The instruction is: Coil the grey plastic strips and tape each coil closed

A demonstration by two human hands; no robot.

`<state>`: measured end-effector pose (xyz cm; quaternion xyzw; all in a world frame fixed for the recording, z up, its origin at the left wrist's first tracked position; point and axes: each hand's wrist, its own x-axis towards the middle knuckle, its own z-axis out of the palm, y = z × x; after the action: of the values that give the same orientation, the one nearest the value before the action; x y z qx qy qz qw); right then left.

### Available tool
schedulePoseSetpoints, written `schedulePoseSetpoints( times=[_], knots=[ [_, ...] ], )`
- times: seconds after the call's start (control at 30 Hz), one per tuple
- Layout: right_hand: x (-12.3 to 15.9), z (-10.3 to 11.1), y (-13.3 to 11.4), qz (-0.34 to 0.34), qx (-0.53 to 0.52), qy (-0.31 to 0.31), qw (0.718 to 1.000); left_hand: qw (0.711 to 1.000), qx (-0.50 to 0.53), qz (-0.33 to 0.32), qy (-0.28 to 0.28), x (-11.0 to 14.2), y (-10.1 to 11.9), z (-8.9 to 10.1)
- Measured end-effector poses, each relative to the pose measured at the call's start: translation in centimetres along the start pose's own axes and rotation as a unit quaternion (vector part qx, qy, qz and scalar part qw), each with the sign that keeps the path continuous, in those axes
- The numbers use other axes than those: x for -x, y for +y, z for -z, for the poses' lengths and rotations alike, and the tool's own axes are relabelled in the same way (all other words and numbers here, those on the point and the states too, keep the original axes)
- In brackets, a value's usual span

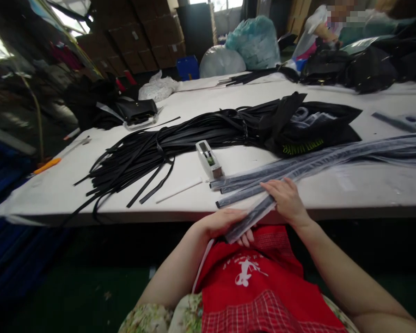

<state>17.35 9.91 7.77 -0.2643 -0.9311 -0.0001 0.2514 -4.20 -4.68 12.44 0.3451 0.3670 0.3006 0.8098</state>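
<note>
My left hand [229,224] is closed around the near end of a black strap in a clear plastic sleeve [252,216], just off the table's front edge. Farther along the same wrapped strap, my right hand [284,199] grips it, thumb and fingers closed on the plastic. Beside it on the table lie several more sleeved black straps [242,181], their dark ends pointing left and their lengths running off to the right. Close to those ends stands a tape dispenser [208,159]. A thin white stick [179,190] rests left of it.
A tied bundle of black straps [190,134] stretches across the white table [333,194], with a black bag [308,125] at its right end. An orange-handled tool [47,165] lies at the left edge. Black bags [370,67] and a person [327,32] are at the far right.
</note>
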Motion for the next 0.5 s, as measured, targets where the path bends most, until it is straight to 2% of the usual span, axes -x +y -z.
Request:
schedulePoseSetpoints(
  times=[0.07, 0.17, 0.27, 0.4, 0.43, 0.5],
  knots=[
    [0.2, 0.0, 0.9, 0.02, 0.034, -0.003, 0.999, 0.998, 0.031, 0.037, -0.031, 0.6, -0.8, 1.0],
    [0.4, -0.2, 1.8, 0.045, 0.057, -0.017, 0.997, 0.996, 0.02, 0.079, -0.03, 1.3, -1.9, 1.8],
    [0.8, -0.5, 2.1, 0.052, 0.065, -0.032, 0.996, 0.995, -0.008, 0.09, 0.051, 1.2, -2.6, 1.3],
    [1.3, -0.2, 1.5, 0.038, 0.068, -0.05, 0.996, 0.97, -0.047, 0.044, 0.236, -0.3, -3.4, -0.2],
    [1.4, 0.0, 1.3, 0.036, 0.063, -0.058, 0.996, 0.963, -0.06, 0.033, 0.26, -0.7, -3.7, -0.5],
    [1.5, 0.2, 0.8, 0.026, 0.057, -0.071, 0.995, 0.963, -0.091, 0.034, 0.252, -1.4, -4.2, -0.5]
  ],
)
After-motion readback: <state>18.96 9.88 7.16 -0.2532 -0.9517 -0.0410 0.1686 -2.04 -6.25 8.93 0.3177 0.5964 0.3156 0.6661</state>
